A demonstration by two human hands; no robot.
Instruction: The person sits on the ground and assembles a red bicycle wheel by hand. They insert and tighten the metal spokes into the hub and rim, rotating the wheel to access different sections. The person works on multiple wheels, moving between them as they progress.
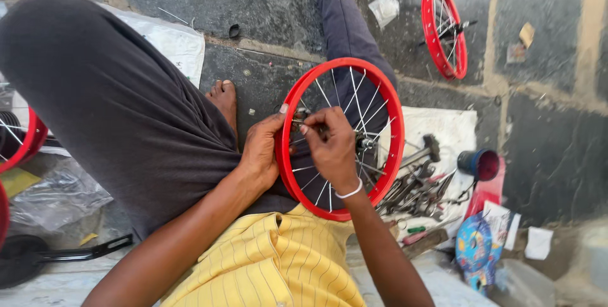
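Note:
A red bicycle wheel rim [392,114] with silver spokes stands upright between my legs on the stone floor. My left hand [261,149] grips the rim's left edge, thumb over the red band. My right hand [330,145] reaches inside the wheel, fingers pinched on a spoke near the rim at the upper left. A white band circles my right wrist. The hub [365,144] shows just right of my right hand. What sits between the pinched fingers is too small to make out.
A second red wheel [444,30] lies at the upper right. A pile of metal tools [415,187] with a hammer lies on white sheet to the right, beside a small blue-and-red cup [479,164]. Another red rim [28,142] is at far left.

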